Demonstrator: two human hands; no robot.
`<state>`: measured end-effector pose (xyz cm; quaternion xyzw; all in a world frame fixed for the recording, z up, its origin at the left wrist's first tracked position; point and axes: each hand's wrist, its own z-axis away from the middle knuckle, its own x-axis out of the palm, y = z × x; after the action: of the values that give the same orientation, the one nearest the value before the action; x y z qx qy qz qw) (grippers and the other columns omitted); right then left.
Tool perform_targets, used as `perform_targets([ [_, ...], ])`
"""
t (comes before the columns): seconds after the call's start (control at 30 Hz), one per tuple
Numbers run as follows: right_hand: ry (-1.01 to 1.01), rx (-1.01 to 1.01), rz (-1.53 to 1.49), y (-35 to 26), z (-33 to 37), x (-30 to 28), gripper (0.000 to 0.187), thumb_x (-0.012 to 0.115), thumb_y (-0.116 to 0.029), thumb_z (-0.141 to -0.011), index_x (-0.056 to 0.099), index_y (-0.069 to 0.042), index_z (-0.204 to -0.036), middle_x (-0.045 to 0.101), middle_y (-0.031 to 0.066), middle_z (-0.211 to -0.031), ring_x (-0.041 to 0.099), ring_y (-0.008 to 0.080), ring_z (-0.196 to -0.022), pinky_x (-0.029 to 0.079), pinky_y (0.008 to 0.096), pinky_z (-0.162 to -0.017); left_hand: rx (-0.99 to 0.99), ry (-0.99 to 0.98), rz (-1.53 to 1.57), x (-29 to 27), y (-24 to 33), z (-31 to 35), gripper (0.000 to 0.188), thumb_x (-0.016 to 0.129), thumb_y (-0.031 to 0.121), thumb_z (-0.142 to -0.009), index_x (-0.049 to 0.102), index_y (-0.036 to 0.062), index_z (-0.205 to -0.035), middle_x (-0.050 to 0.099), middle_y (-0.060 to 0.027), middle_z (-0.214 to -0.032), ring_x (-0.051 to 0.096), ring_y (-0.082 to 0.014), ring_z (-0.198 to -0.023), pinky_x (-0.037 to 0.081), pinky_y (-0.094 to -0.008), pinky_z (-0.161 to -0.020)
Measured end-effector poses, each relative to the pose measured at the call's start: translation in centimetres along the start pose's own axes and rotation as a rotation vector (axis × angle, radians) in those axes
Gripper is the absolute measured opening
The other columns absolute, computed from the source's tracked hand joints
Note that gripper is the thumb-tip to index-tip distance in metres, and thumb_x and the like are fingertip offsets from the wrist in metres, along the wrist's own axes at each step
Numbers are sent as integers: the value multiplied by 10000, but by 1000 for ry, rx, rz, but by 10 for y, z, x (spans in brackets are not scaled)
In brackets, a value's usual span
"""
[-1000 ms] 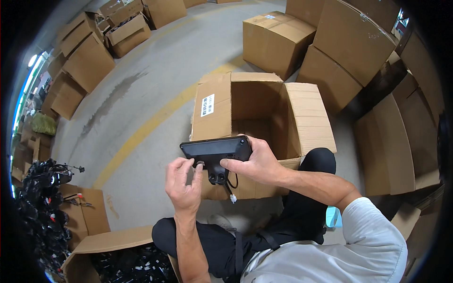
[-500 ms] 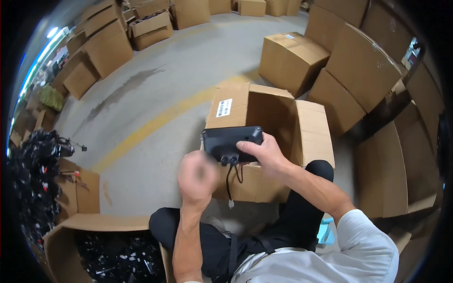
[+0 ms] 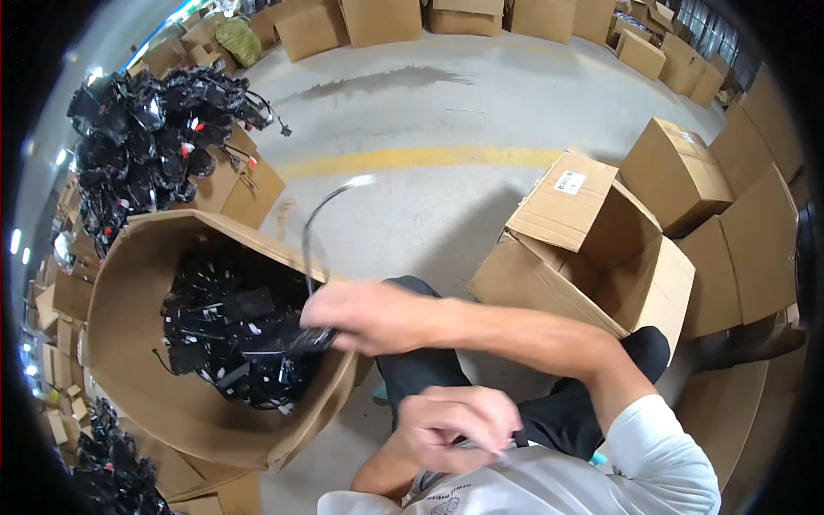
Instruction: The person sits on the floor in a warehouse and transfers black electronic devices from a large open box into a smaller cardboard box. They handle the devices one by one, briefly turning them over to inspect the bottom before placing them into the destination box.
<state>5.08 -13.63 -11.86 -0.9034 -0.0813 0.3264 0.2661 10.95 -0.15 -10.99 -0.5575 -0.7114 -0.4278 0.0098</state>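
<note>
My right hand (image 3: 369,318) reaches left over the rim of a large cardboard box (image 3: 129,326), its fingers closed and blurred by motion. Below the fingers is a dark, smeared part of a black device (image 3: 311,341); its outline is hard to make out. A thin black cable (image 3: 307,236) with a pale plug end swings up from this hand. Inside the box lies a heap of black plastic devices (image 3: 249,305) with wires and small white connectors. Near my chest, my left hand (image 3: 459,427) is loosely curled, with a gap between thumb and fingers and nothing visible in it.
An open cardboard box (image 3: 549,266) with raised flaps stands to the right. Bagged black wired parts (image 3: 146,129) are piled at the far left, with more bagged parts (image 3: 112,468) at the lower left. Closed cartons (image 3: 678,176) line the right side.
My view has turned left. My right hand has carried the black device from the open carton to the box of parts. My left hand has let go and drawn back toward my chest.
</note>
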Motion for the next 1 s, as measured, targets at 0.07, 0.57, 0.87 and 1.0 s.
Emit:
perform_targets([
  [0.07, -199, -8, 110, 19, 2, 38, 254, 667, -64, -811, 582, -2, -1042, 629, 141, -1011, 619, 366, -1002, 521, 472, -865, 77, 281, -23, -1, 11, -1, 180, 758, 148, -916, 656, 0, -900, 630, -123, -830, 616, -242, -619, 539, -446, -598],
  [0.57, 792, 852, -707, -81, 93, -36, 239, 685, -198, -1009, 694, -20, -1168, 690, 11, -890, 581, 34, -733, 480, 191, -617, -185, 822, 118, -38, -51, -11, 259, 583, 271, -1044, 690, 93, -1198, 658, 40, -1041, 567, -65, -875, 467, -235, -748],
  [0.87, 993, 858, -823, -87, 127, -54, 183, 670, -167, -1012, 696, 9, -1054, 712, 45, -901, 600, 58, -728, 482, 226, -600, -229, 831, -102, -12, -77, -22, 326, 589, 207, -1041, 650, -16, -1272, 689, -36, -1036, 607, -102, -869, 499, -258, -761],
  [1.0, 922, 756, -339, -78, 131, -58, 166, 669, -159, -1002, 685, 6, -1017, 707, 61, -893, 627, 109, -770, 528, 286, -679, -211, 875, -431, -21, -76, -14, 297, 620, 86, -1012, 646, -63, -1267, 683, -62, -1060, 637, -149, -929, 532, -263, -750],
])
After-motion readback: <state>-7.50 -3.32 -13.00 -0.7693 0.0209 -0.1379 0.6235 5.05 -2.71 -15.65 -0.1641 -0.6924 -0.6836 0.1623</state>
